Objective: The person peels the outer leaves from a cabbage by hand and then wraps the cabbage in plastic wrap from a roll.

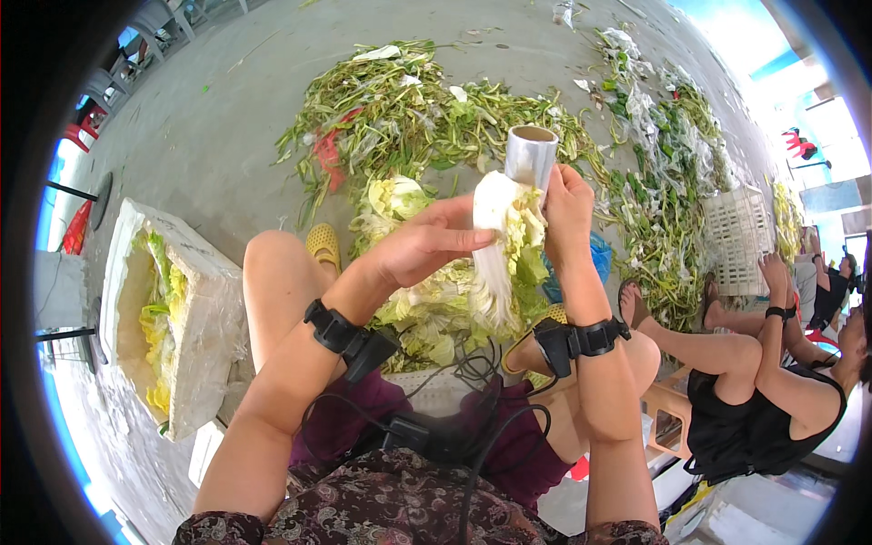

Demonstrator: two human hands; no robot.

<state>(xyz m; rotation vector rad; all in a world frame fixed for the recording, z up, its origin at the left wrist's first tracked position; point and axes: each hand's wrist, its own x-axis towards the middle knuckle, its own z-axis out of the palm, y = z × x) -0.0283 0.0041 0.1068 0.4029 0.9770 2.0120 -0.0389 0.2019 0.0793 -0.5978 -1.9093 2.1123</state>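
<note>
My left hand (427, 243) is closed on a trimmed napa cabbage (498, 263), its thumb lying along the pale stem side and its other fingers partly hidden behind. The cabbage hangs with white ribs to the left and frilly yellow-green leaf edges to the right. My right hand (569, 218) grips a roll of clear cling film (530, 163), which stands nearly upright against the top of the cabbage; its brown core opening shows. Below both hands, more napa cabbages (413, 313) lie heaped between my knees, above a pale crate rim (427, 381).
A white foam box (204, 295) with yellow-green leaves tilts at my left. Trimmed leaf waste (436, 109) spreads ahead; a second waste heap (668, 182) lies to the right beside a white crate (734, 232). Black cables (468, 372) cross my lap. A co-worker (772, 381) sits close right.
</note>
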